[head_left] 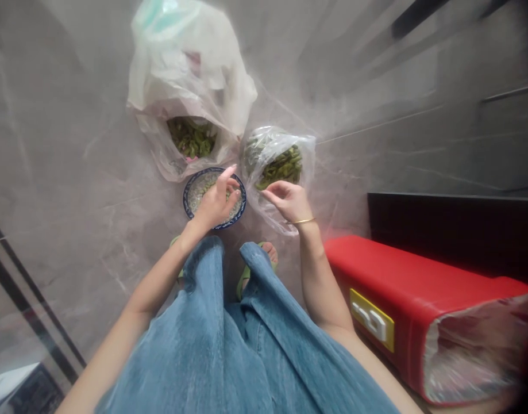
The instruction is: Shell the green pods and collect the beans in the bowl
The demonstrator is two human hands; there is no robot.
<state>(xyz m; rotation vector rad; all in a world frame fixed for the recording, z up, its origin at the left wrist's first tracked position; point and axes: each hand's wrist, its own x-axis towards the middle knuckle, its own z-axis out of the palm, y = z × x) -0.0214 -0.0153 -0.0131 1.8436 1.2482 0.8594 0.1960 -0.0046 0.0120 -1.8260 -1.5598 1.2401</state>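
Two hands at work between a patterned bowl [187,202] and bagged green pods [285,165].
The left hand [220,200] hovers over the bowl, fingers loosely parted; the right hand [288,201] pinches thumb to forefinger at the near edge of the clear plastic bag [304,146] on the right, anything between them too small to tell; a white plastic bag [195,75] stands far left.

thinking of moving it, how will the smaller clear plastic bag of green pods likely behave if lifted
The clear plastic bag will probably be floppy, as its thin film lies in loose creases. It may spill the green pods if tilted, since its mouth gapes open. Its weight would likely shift, with the pods heaped inside.
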